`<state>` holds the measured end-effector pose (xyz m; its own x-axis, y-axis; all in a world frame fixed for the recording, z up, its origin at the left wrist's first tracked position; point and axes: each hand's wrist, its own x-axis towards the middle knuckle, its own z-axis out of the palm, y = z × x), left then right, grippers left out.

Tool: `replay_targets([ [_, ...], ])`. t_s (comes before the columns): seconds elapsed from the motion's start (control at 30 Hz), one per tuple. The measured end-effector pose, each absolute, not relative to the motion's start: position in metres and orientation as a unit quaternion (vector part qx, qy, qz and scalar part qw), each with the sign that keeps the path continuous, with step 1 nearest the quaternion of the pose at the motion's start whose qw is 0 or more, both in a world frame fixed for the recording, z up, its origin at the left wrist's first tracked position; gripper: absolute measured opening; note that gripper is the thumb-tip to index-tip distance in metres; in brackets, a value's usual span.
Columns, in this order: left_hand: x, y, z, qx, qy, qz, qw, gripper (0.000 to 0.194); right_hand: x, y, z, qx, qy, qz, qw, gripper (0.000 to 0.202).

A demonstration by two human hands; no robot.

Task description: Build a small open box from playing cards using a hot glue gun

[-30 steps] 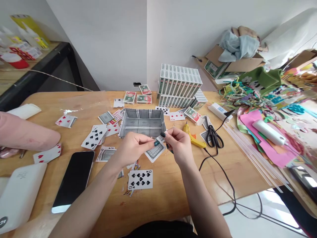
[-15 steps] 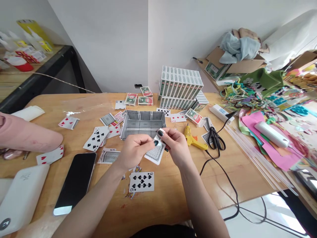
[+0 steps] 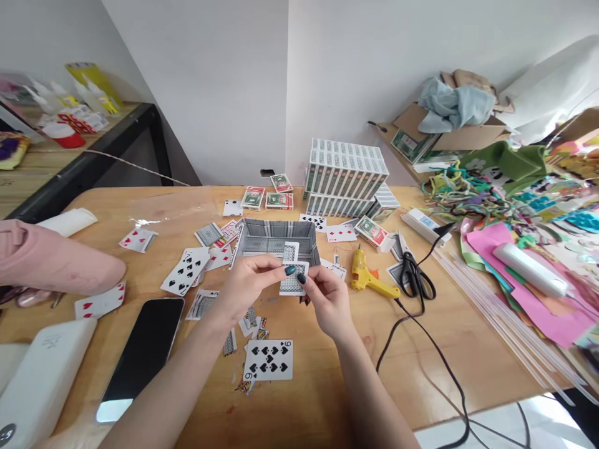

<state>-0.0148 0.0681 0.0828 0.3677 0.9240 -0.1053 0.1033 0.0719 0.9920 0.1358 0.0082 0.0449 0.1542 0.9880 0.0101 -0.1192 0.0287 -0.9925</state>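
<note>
Pinched between my left hand and my right hand is a patterned playing-card piece, its grey back facing up. A narrower strip of card stands above it at the far side. Just beyond my hands sits an open box made of grey card backs. Nearer to me a nine of spades lies face up, with cut card scraps around it. A seven of spades rests on other cards at the left.
A yellow glue gun and black scissors lie right of my hands, with cables trailing forward. Stacked card packs stand behind. A phone, a power bank and a pink object are at left.
The card piece has turned more upright and straight, and its narrow strip now shows above it. My fingers have shifted to its upper edge and right side. The camera view has shifted slightly.
</note>
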Motion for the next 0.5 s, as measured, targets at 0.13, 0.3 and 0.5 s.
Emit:
replay_targets([
  [0.13, -0.012, 0.065, 0.081, 0.547, 0.432, 0.380, 0.608, 0.020, 0.138, 0.004, 0.047, -0.504, -0.458, 0.470, 0.562, 0.029],
  [0.3, -0.008, 0.057, 0.080, 0.548, 0.411, 0.444, 0.577, 0.019, 0.136, 0.002, 0.049, -0.475, -0.448, 0.501, 0.568, 0.028],
  [0.5, -0.009, 0.049, 0.086, 0.593, 0.411, 0.476, 0.503, 0.021, 0.134, 0.001, 0.050, -0.471, -0.441, 0.510, 0.569, 0.032],
])
